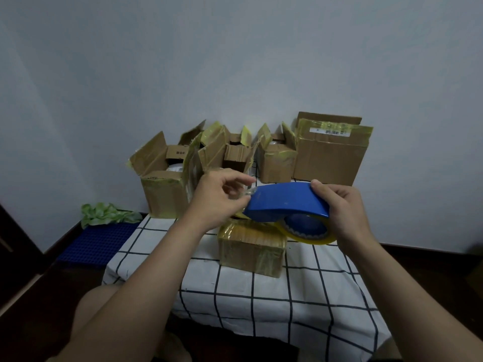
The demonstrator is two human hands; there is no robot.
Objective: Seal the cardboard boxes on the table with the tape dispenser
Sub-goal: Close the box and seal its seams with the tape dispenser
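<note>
My right hand (345, 212) grips the blue tape dispenser (285, 202) by its rear, holding it in the air above a small closed cardboard box (251, 246) wrapped in yellowish tape. A roll of clear yellowish tape (308, 231) sits in the dispenser. My left hand (219, 202) pinches the free end of the tape at the dispenser's front tip. Behind stand several open cardboard boxes (167, 178) with raised flaps, and a taller closed box (329, 152) with a barcode label at the back right.
The table carries a white cloth with a dark grid (261, 296). A blue plastic mat (96, 241) and crumpled green material (104, 212) lie on the floor at the left. A plain wall stands right behind the boxes. Dark floor surrounds the table.
</note>
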